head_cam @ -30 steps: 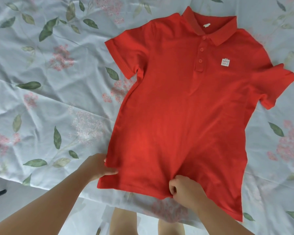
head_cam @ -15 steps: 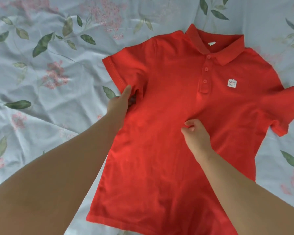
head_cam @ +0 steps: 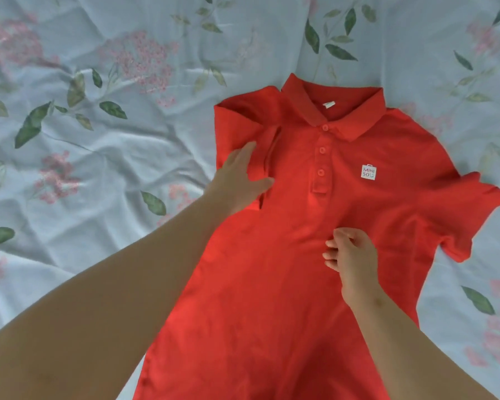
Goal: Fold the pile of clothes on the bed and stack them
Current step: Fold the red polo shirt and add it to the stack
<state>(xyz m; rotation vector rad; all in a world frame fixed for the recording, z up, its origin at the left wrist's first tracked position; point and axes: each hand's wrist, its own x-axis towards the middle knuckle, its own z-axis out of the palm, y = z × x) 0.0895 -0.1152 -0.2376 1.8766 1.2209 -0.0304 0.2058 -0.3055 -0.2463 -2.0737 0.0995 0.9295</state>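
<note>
Two hands are working on a red polo shirt (head_cam: pixel 272 284) that is lying face up on a flowered bedsheet (head_cam: pixel 98 168).

Below and left of the collar (head_cam: pixel 355 119), the left hand (head_cam: pixel 240 180) is pressing flat on a sleeve (head_cam: pixel 243 125) folded in over the chest, fingers straight and together, thumb spread wide. Straight below the collar, the right hand (head_cam: pixel 350 255) is hovering at the shirt's middle with fingers loosely curled; I cannot tell whether they are pinching cloth. Right of the collar, the other sleeve (head_cam: pixel 479 215) is lying spread out.
</note>
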